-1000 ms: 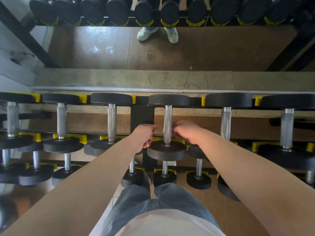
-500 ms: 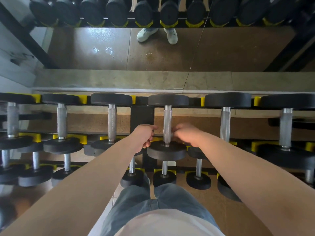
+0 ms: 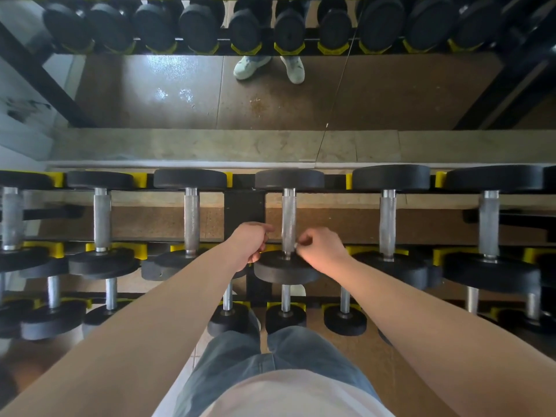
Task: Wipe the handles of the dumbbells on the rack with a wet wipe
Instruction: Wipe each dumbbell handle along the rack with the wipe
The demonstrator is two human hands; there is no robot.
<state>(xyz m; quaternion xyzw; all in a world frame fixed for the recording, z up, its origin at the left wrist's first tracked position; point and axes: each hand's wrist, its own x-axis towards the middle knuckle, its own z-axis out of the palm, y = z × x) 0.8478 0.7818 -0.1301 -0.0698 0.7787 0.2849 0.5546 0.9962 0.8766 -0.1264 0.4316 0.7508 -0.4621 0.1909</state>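
- Dumbbells (image 3: 288, 224) lie in a row on the rack (image 3: 244, 206); the middle one, at the front edge of the top tier, is between both hands.
- Right hand (image 3: 323, 251): grip pinched on a small white bit at the handle (image 3: 288, 218), probably the wet wipe (image 3: 296, 245).
- Left hand (image 3: 251, 245): curled; I cannot tell what it holds.
- Risk: the wipe may slip off the rough handle.
- No containers visible.

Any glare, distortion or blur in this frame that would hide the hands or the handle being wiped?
Head view: wide-angle bending curves the rack rail and stretches the forearms at the lower edges; window glare sits on the mirrored floor only; the knurled handle, left hand and right hand are sharp and evenly lit; the wipe shows only as a pale sliver.
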